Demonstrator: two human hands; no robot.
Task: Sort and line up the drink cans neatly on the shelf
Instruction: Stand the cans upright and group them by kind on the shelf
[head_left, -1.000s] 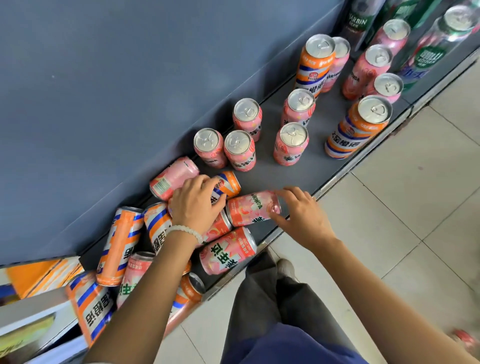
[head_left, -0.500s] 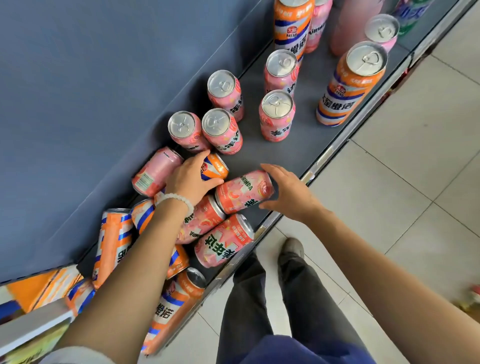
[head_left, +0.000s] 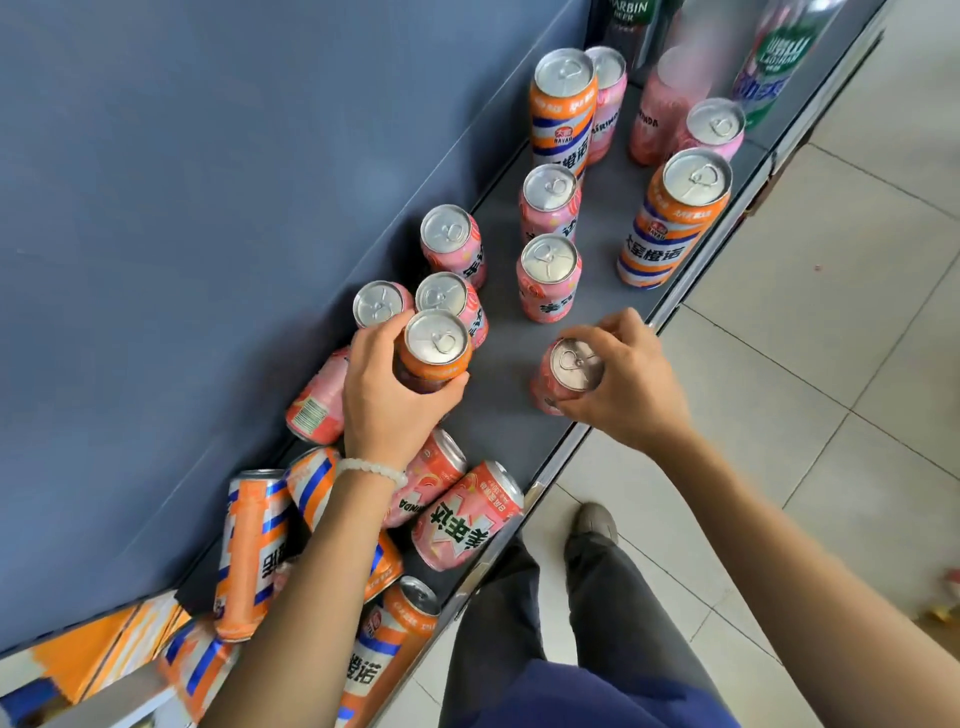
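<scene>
My left hand (head_left: 387, 395) grips an upright orange can (head_left: 435, 349) just in front of two standing pink cans (head_left: 379, 303). A pink can (head_left: 563, 371) stands upright on the grey shelf (head_left: 509, 415) near its front edge, held by my right hand (head_left: 626, 384), whose fingers curl round its top. Further along the shelf stand several pink cans (head_left: 549, 273) and two tall orange cans (head_left: 675, 218). Under my left forearm lies a jumble of toppled pink cans (head_left: 467, 517) and orange cans (head_left: 254, 551).
The blue back panel (head_left: 208, 208) runs along the shelf's left side. Green beer cans (head_left: 774, 57) stand at the shelf's far end. A metal front rail (head_left: 550, 470) borders the tiled floor (head_left: 831, 364). My legs and one shoe (head_left: 592, 522) are beside the shelf.
Both hands have lifted lying cans upright: the left raised an orange can out of the pile, and the right stood the pink can on the shelf. The view shifted slightly.
</scene>
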